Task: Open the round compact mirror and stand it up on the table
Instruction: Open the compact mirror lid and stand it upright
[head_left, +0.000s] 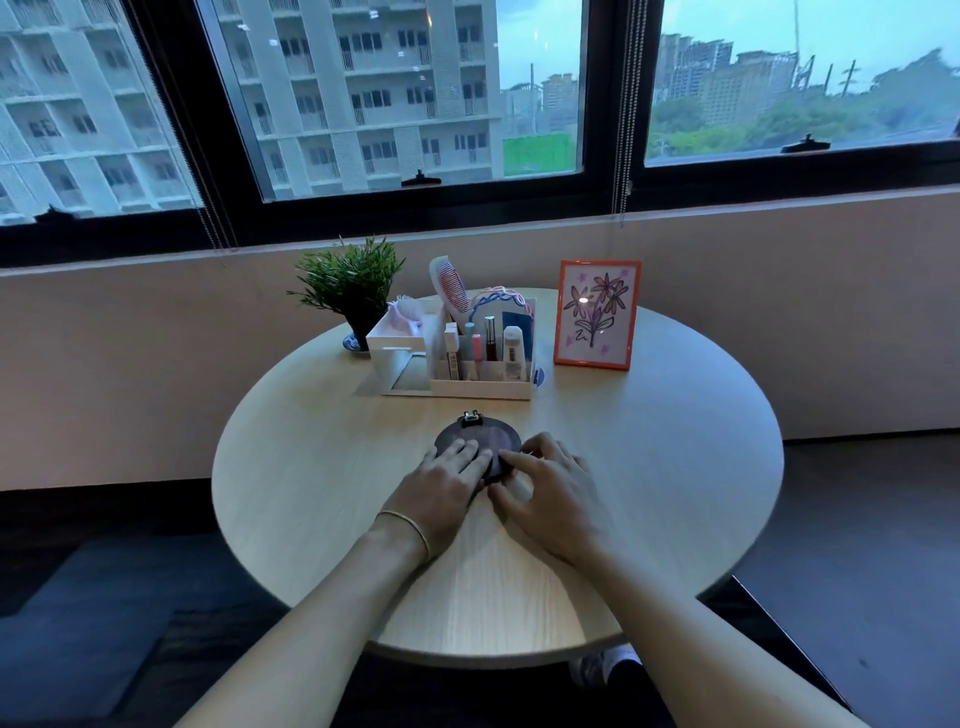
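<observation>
A dark round compact mirror (488, 435) lies flat and closed on the round wooden table (311, 467), its metal hinge at the far edge. My left hand (447, 480) rests flat on the near left part of the lid, fingers stretched out. My right hand (550, 493) sits at the compact's near right rim, fingers curled against its edge. The near part of the compact is hidden under both hands.
Behind the compact stands a white organiser (457, 358) with cosmetics, a comb and a brush. A small potted plant (350, 291) is at the back left, an orange picture frame (596, 314) at the back right. A wall and windows lie beyond.
</observation>
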